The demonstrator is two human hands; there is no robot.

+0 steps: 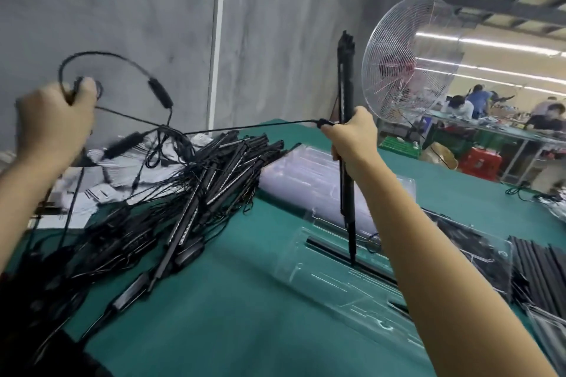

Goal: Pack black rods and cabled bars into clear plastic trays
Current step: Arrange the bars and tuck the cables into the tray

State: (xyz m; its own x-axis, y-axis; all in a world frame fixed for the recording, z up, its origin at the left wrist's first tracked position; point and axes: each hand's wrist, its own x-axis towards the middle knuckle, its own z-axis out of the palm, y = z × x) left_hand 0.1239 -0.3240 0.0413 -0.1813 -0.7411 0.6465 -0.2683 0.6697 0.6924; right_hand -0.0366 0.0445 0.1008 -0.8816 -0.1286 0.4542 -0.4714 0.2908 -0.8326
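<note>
My right hand [352,139] grips a bundle of black cabled bars [346,76] held upright, its lower end standing on a clear plastic tray [343,288] that has a black rod [333,249] lying in it. A taut black cable [245,128] runs from that hand leftwards. My left hand [53,122], raised at the left, grips the looped end of the cable with its inline box [159,92]. A tangled pile of black bars and cables [196,190] lies on the green table [232,300] between the hands.
A stack of clear trays [309,180] lies behind the bundle. A filled tray [477,257] and loose black rods [542,272] are at the right. A wire-guard fan [407,67] stands beyond the table. White papers [88,184] lie at the left. People work at a far bench.
</note>
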